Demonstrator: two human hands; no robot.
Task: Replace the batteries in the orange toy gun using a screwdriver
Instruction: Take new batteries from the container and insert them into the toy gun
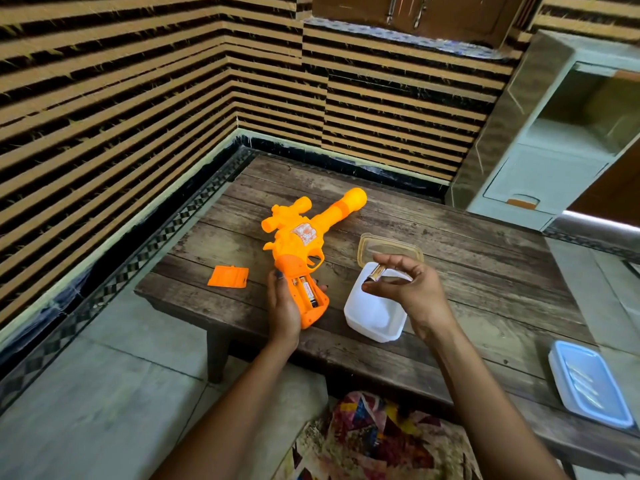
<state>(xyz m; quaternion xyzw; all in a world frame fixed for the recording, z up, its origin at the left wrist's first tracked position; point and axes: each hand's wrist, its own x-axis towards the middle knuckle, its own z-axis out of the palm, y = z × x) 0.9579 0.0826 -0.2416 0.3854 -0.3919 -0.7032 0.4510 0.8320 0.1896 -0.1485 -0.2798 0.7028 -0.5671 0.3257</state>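
The orange toy gun (304, 237) lies on the wooden table (467, 271), barrel pointing away to the right. My left hand (282, 306) grips its handle, where the open battery compartment shows batteries (308, 292) inside. The orange compartment cover (228, 277) lies on the table to the left of the gun. My right hand (403, 285) pinches a single battery (375, 273) between thumb and fingers, just above a white plastic container (374, 315). No screwdriver is clearly visible.
A clear lid (389, 247) rests behind the white container. At the table's right edge sits a closed translucent box (590, 382) with long items inside. Striped walls close in left and behind; a cabinet (554, 140) stands at right. Patterned cloth (374, 441) is near me.
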